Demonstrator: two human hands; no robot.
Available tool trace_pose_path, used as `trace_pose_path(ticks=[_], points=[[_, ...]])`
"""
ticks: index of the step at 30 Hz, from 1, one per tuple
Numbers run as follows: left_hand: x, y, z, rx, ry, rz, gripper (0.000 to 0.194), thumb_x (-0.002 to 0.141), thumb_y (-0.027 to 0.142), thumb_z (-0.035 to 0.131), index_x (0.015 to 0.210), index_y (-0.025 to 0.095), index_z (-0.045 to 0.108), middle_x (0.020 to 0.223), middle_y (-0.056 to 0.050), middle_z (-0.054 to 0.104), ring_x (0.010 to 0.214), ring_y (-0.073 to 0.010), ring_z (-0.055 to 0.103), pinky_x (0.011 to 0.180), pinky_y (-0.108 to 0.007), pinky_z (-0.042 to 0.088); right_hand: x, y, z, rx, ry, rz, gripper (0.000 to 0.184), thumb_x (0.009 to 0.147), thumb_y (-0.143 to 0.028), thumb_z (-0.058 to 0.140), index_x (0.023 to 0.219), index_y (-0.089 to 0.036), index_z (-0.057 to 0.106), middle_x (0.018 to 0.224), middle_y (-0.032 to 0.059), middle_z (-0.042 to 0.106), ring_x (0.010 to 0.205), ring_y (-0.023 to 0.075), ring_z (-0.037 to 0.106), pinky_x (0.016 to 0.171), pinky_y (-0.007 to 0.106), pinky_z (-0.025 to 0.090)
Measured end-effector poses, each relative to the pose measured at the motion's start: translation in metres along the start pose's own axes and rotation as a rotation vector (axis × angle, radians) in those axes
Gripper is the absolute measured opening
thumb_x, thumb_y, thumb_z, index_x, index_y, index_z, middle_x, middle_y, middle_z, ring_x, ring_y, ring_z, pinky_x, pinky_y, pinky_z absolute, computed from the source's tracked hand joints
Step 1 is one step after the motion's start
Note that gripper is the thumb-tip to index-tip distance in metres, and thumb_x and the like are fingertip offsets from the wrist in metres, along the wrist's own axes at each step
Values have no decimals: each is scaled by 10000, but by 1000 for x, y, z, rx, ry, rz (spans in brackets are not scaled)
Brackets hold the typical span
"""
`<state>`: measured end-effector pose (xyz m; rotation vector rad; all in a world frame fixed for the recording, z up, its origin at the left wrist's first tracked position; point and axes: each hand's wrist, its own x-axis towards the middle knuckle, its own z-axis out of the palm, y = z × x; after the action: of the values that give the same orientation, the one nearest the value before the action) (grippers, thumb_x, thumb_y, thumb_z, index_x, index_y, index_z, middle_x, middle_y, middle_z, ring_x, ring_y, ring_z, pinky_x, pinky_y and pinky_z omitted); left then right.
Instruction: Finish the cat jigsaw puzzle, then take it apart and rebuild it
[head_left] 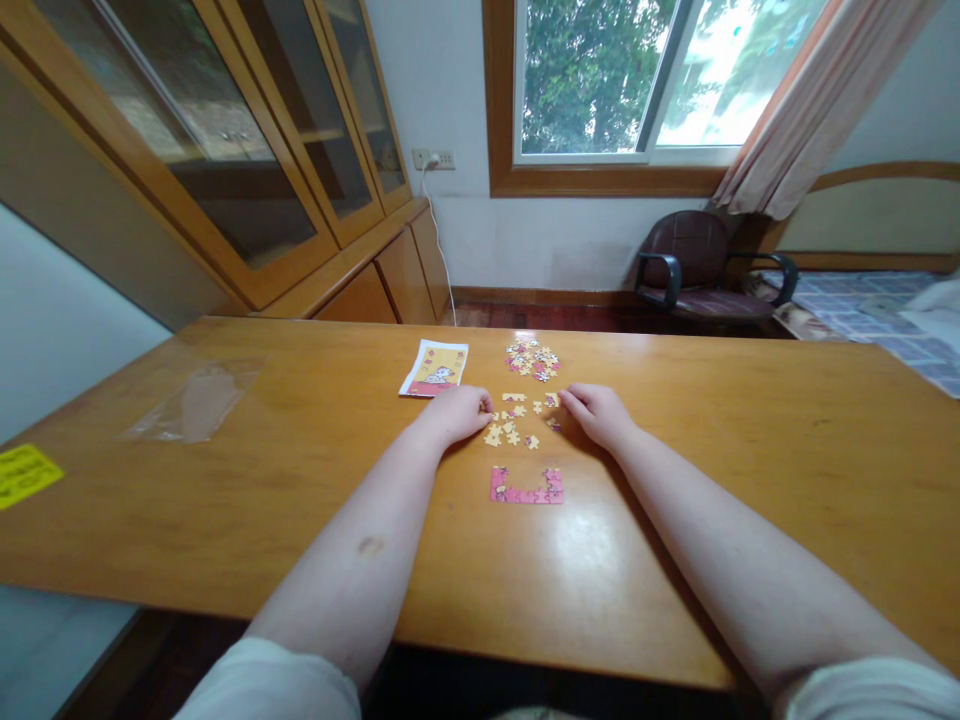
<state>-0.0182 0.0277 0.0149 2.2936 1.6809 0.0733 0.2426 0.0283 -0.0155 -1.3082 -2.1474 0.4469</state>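
Note:
My left hand [461, 413] rests on the table with its fingers curled together, beside several loose yellow jigsaw puzzle pieces [512, 436]. Whatever its fingertips hold, if anything, is too small to make out. Across from it, my right hand [598, 412] has thumb and finger closed at the edge of a yellow and pink jigsaw puzzle piece [552, 400]. A short joined yellow strip [514, 398] lies between the hands. Nearer to me is a joined pink section [527, 495], U-shaped, its open side facing away. Beyond the hands sits a heap of mixed puzzle pieces [532, 360].
A picture card [435, 368] with a yellow and pink design lies behind my left hand. On the left of the wooden table [337, 400] are a clear plastic bag [202, 400] and a yellow label [27, 476]. A chair [694, 265] stands beyond the far edge.

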Motion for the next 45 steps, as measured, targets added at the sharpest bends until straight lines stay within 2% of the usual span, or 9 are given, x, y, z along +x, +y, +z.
trace_pose_path(ticks=[9,15,18,23,32,36,42,45], points=[[0,-3,-1,-31,57,59,102,741,274,611,795,210,669,880,-39,701,812,-183,627,710,-268,456,0,-1,0,11,-5,10,387,913,-431,376,659,-205,561,624,21,601,625,160,543,605,256,360],[0,-4,-2,-262,-31,-29,129,737,288,618,803,196,681,851,-30,717,782,-162,638,689,-250,466,0,0,0,1,-12,-3,383,913,-420,383,653,-203,562,627,23,600,624,161,538,600,259,349],[0,-5,0,-379,-73,-7,157,728,306,620,819,195,683,828,-26,716,760,-159,640,671,-252,467,0,0,0,0,-9,0,377,911,-418,389,658,-201,566,629,23,602,627,161,539,599,255,344],[-2,-2,3,-564,-217,53,200,715,306,632,860,173,666,826,-42,714,746,-159,640,668,-260,473,1,1,1,-16,-18,-9,393,921,-421,376,670,-193,574,645,27,614,633,153,534,607,248,342],[-4,0,4,-594,-255,87,181,693,260,642,853,176,664,833,-41,709,744,-156,635,690,-272,470,0,0,-1,-17,-20,-4,391,922,-415,384,664,-192,575,642,28,610,638,154,536,610,250,340],[-4,5,4,-590,-215,100,196,705,283,638,859,163,653,807,-37,699,714,-142,619,639,-248,453,1,-3,-1,-16,-27,-11,377,921,-401,409,685,-185,608,638,27,606,626,151,525,607,255,345],[-4,20,9,-537,-61,155,149,723,290,635,807,167,632,742,-10,655,672,-135,589,620,-246,432,5,-16,9,97,-169,-249,222,853,-371,586,773,-191,687,732,44,658,693,150,554,704,272,398],[-5,27,11,-500,4,186,108,728,266,637,787,176,626,759,0,653,700,-134,586,658,-249,430,6,-20,13,122,-197,-275,188,838,-346,609,759,-196,689,736,45,665,716,155,563,718,276,401]])
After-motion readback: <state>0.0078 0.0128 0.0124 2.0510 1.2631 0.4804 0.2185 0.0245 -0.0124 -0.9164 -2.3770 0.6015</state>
